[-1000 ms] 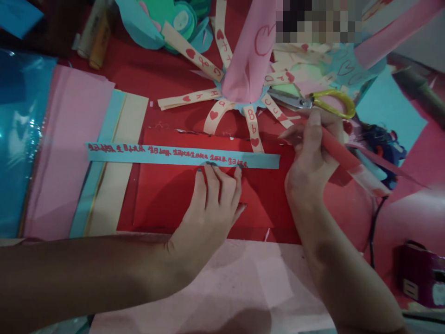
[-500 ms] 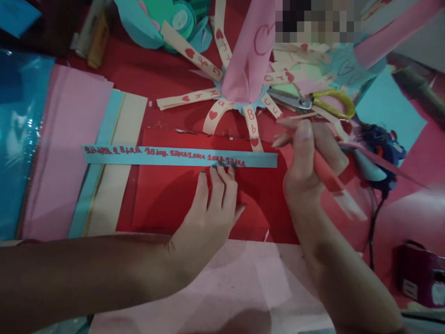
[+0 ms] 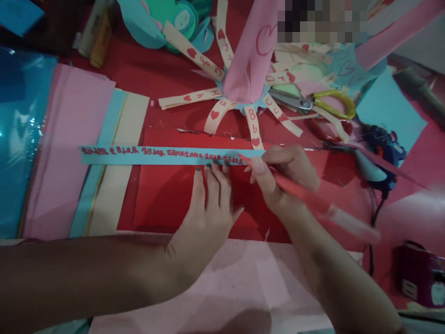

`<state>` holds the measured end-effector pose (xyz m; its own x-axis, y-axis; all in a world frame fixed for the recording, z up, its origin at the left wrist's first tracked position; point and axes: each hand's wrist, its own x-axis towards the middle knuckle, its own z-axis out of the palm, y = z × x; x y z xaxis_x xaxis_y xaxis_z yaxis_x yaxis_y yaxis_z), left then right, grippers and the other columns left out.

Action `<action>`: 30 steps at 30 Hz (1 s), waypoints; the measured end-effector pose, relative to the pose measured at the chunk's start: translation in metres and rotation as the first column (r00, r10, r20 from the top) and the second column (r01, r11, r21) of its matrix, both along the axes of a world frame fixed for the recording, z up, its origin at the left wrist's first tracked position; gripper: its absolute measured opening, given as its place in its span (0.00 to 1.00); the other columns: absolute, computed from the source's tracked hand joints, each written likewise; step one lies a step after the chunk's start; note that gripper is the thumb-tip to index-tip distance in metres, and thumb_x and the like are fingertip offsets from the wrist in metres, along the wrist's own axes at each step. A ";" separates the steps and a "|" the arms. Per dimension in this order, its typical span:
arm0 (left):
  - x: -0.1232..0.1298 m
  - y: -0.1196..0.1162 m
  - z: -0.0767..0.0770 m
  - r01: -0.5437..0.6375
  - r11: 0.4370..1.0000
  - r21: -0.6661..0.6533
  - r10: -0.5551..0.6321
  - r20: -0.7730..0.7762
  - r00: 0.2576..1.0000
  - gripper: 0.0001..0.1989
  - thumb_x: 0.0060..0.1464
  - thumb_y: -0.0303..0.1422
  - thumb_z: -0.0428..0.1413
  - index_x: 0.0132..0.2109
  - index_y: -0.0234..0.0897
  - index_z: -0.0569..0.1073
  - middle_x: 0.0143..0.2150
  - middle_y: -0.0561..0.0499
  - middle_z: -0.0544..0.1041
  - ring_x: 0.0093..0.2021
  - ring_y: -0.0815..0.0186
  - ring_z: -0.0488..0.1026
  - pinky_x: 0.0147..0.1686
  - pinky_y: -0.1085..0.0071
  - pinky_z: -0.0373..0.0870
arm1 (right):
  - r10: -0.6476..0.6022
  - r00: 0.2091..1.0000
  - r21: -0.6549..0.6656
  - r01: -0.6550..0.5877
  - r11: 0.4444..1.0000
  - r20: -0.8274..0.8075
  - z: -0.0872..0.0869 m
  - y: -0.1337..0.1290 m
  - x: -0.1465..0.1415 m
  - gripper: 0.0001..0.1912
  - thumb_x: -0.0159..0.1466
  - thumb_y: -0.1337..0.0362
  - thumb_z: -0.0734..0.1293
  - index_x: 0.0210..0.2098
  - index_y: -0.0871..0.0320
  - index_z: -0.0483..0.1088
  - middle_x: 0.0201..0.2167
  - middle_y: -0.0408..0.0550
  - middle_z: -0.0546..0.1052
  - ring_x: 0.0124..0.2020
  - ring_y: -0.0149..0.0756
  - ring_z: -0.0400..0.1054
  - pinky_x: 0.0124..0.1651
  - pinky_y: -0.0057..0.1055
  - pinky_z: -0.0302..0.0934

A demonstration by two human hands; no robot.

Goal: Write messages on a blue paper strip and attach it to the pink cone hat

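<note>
A light-blue paper strip with red handwritten characters lies across a red sheet. The fingertips of my left hand rest on its lower edge, fingers spread out and stretched. My right hand is closed around a red marker pen, blurred by motion. The marker's tip is at the right end of the writing; whether it touches the paper I cannot tell. Just beyond stands a pink paper cone ringed by cream paper strips with red letters and hearts.
Yellow-handled scissors and a dark blue glue gun with its cord lie to the right. At the left are stacked pink sheets and a shiny blue packet. A purple box sits at the lower right.
My right hand has moved left and down with the marker, bringing its tip to the strip. The strip and my left hand have shifted slightly left.
</note>
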<state>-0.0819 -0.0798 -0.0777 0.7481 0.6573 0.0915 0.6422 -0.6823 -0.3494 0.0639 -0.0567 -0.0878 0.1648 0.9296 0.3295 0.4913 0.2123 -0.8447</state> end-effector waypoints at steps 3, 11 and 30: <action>0.000 0.000 0.001 -0.012 1.000 -0.013 0.012 0.012 1.000 0.28 0.61 0.39 0.43 0.53 0.11 0.66 0.49 0.28 0.73 0.48 0.49 0.73 0.48 0.59 0.71 | -0.062 0.964 -0.068 0.046 0.997 -0.258 -0.010 0.008 0.003 0.11 0.59 0.61 0.65 0.24 0.55 0.60 0.14 0.34 0.67 0.16 0.27 0.64 0.24 0.29 0.63; 0.002 0.001 -0.004 -0.004 0.994 -0.109 0.019 0.138 0.990 0.28 0.60 0.36 0.46 0.54 0.09 0.64 0.49 0.24 0.72 0.50 0.46 0.71 0.49 0.56 0.69 | -0.198 0.968 -0.079 0.187 0.979 -0.154 -0.008 0.009 0.003 0.18 0.61 0.59 0.64 0.19 0.55 0.55 0.12 0.34 0.60 0.17 0.26 0.65 0.19 0.25 0.54; 0.002 0.003 -0.004 0.034 0.999 0.011 -0.035 0.018 0.999 0.27 0.61 0.36 0.43 0.51 0.10 0.67 0.46 0.27 0.74 0.46 0.49 0.74 0.44 0.61 0.72 | -0.109 0.994 -0.123 0.105 0.987 -0.025 -0.009 0.011 0.006 0.19 0.60 0.64 0.64 0.15 0.56 0.57 0.11 0.35 0.59 0.14 0.24 0.55 0.19 0.27 0.50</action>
